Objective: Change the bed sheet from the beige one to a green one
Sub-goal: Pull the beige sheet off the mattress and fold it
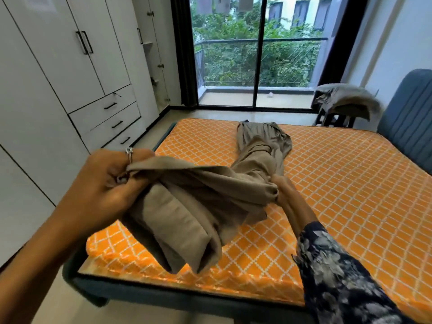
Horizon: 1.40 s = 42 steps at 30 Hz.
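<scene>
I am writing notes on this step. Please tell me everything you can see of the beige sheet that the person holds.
The beige sheet is plain, matte woven cloth, off the mattress and gathered into a long bunched rope. Its near part is folded in thick layers and hangs in the air; the far end lies on the orange patterned mattress, reaching toward the window side. The left hand pinches its upper edge; the right hand grips the bunched middle.

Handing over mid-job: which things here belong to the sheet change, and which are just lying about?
Job: beige sheet, gripped by left hand and right hand; orange mattress.
Lying about: grey cloth on stool; wardrobe.
</scene>
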Tool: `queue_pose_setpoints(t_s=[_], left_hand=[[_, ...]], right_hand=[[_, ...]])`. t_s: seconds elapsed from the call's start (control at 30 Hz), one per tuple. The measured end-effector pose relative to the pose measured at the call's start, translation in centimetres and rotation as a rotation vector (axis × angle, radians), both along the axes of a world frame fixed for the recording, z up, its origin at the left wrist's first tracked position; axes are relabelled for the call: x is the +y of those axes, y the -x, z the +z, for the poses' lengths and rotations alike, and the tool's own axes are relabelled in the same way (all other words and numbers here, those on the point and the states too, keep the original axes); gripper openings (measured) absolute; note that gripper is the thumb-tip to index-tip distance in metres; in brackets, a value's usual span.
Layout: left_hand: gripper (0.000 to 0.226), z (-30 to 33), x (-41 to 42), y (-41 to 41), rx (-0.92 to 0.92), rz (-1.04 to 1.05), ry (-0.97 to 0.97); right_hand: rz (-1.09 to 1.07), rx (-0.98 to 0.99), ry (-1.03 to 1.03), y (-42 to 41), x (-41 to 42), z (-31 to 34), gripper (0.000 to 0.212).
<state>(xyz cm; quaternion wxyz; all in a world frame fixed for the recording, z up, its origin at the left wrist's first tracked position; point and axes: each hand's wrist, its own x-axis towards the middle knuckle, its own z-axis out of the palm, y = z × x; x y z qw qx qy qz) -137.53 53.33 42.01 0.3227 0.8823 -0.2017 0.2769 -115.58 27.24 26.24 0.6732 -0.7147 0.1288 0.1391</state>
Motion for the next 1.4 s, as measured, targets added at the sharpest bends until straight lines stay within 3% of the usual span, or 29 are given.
queue_pose_setpoints(t_s=[0.07, 0.2, 0.3, 0.43, 0.57, 0.7, 0.73, 0.83, 0.97, 1.07, 1.17, 1.23, 1.3, 1.4], left_hand=[[0.043, 0.2, -0.5, 1.0, -0.012, -0.029, 0.075], [0.021, 0.1, 0.1, 2.0, -0.028, -0.029, 0.206], [0.026, 0.5, 0.6, 1.5, -0.035, -0.032, 0.219], [0.035, 1.8, 2.0, 0.7, -0.006, -0.011, 0.212], [0.033, 2.5, 2.9, -0.7, 0.006, 0.003, 0.081], [0.020, 3.3, 3.5, -3.4, -0.050, 0.062, -0.007], [0.026, 3.9, 3.7, -4.2, -0.071, 0.082, -0.027], [0.037, 5.9, 4.6, -7.1, -0.121, 0.124, -0.106], [0.024, 9.0, 6.2, -12.3, -0.135, 0.198, -0.328], [0.016, 11.2, 7.5, -17.0, -0.119, 0.268, -0.477], [0.017, 13.1, 7.9, -21.3, -0.125, 0.324, -0.465], [0.025, 14.1, 7.6, -24.1, -0.136, 0.342, -0.441], [0.038, 14.3, 7.5, -26.5, -0.126, 0.370, -0.441], [0.042, 13.0, 8.0, -30.1, -0.091, 0.395, -0.451]], right_hand=[[-0.027, -0.006, 0.100, 3.6, -1.8, 0.6, 0.039], [0.000, -0.099, 0.345, 9.6, -4.4, 2.3, 0.040], [-0.063, -0.217, 0.152, 12.5, -5.9, 4.0, 0.014], [-0.237, -0.105, -0.176, 14.7, -7.9, 4.2, 0.020], [-0.346, -0.007, -0.227, 13.9, -8.7, 1.7, 0.018], [-0.524, -0.028, -0.303, 11.4, -8.0, 2.2, 0.016], [-0.512, -0.018, -0.293, 10.5, -8.0, 2.7, 0.020], [-0.381, 0.088, -0.081, 7.3, -8.4, 4.7, 0.038], [-0.240, 0.021, 0.116, 1.2, -9.6, 10.3, 0.020], [-0.232, -0.146, 0.000, -4.3, -10.5, 17.6, 0.022], [-0.307, -0.362, -0.223, -10.9, -10.9, 23.8, 0.018], [-0.241, -0.450, -0.262, -14.4, -9.5, 25.3, 0.020], [-0.139, -0.441, -0.110, -17.1, -7.0, 23.7, 0.033], [0.009, -0.441, 0.269, -20.6, -2.3, 15.9, 0.033]])
